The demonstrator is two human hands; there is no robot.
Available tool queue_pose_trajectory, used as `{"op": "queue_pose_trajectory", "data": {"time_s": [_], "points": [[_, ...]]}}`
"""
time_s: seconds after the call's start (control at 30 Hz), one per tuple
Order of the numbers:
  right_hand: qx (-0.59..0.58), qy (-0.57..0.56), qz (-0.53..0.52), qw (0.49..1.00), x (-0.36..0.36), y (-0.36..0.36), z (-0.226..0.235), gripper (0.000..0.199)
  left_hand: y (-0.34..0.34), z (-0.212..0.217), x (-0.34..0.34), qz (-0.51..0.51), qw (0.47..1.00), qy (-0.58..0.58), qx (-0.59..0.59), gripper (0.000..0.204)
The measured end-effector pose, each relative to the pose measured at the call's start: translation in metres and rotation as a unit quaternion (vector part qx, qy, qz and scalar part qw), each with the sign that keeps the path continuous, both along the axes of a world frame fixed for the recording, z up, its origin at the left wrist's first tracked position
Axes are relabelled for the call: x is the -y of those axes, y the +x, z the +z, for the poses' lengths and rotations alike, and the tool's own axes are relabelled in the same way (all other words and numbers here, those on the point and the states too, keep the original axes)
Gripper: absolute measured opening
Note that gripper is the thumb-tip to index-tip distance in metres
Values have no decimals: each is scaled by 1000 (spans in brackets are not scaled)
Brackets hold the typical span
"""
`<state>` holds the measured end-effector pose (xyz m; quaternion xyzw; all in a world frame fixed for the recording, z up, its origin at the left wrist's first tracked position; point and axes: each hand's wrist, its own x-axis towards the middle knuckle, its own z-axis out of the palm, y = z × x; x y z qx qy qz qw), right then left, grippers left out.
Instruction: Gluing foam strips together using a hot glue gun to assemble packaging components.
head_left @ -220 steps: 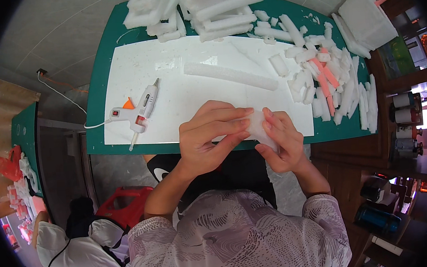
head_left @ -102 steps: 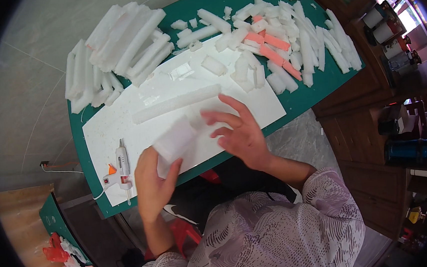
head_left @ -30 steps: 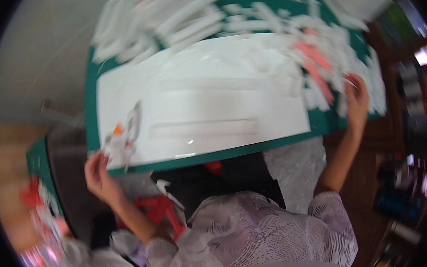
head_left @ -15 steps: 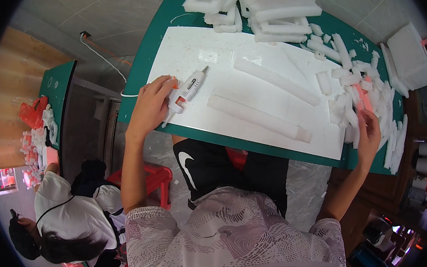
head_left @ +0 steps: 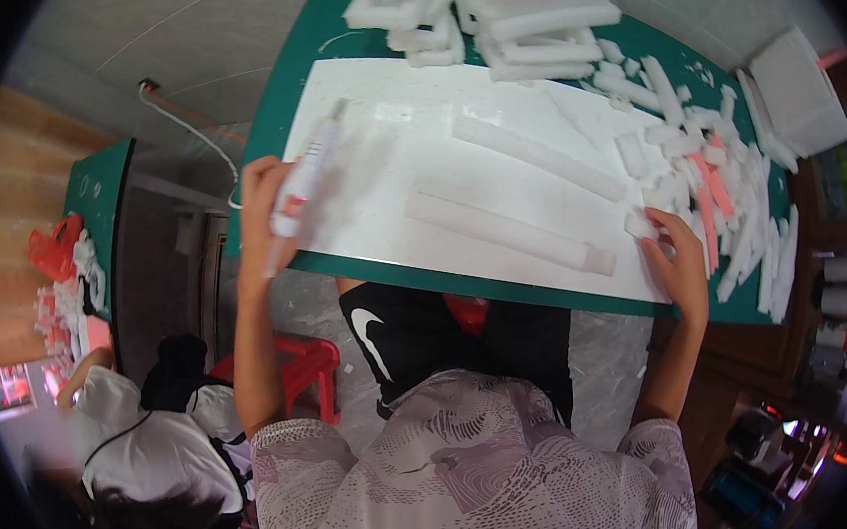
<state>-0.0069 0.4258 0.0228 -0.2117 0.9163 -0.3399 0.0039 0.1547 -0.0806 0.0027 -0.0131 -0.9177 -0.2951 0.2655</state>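
**Glue gun lifted on the left, right hand among the foam bits**

The left hand (head_left: 261, 203) is closed around a glue gun (head_left: 305, 179), fingers wrapped about its lower part near the orange trigger. The gun is blurred; its white body slants up and to the right from the fist, with the far end over the near-left part of the white sheet (head_left: 404, 137). The hand itself sits at the left edge of the green desk (head_left: 277, 107), just off the sheet's corner.

The right hand (head_left: 677, 264) lies palm down at the sheet's near-right corner. Its fingers (head_left: 661, 226) are spread and reach into a scatter of small foam pieces (head_left: 664, 161); one small white piece (head_left: 639, 225) is touching the fingertips. I cannot tell whether they pinch it or only rest on it.

Between the two hands, two long foam bars lie on the sheet, well apart from the glue gun. The near bar (head_left: 509, 233) runs slantwise, and its right end stops just short of the right hand. The far bar (head_left: 537, 156) lies roughly parallel behind it.

A few pink strips (head_left: 711, 182) are mixed into the scatter beyond the right hand. A stack of foam blocks (head_left: 483, 6) sits at the desk's far edge, and a white box (head_left: 796, 96) at its far-right corner.
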Motion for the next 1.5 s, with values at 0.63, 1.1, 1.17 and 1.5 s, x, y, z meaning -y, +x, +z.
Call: {"op": "queue_pose_trajectory", "data": {"time_s": [0.63, 1.1, 1.17, 1.5], "points": [[230, -610, 6, 758, 49, 61, 18, 39, 34, 18, -91, -48, 913, 405, 10, 35], [431, -617, 66, 655, 128, 89, 10, 33, 15, 21, -131, -214, 952, 218, -18, 22], [431, -610, 75, 661, 135, 88, 8, 35, 15, 21, -130, -211, 951, 226, -15, 23], [418, -603, 99, 672, 144, 88, 3, 30, 13, 19, -127, -200, 952, 234, -2, 27]]}}
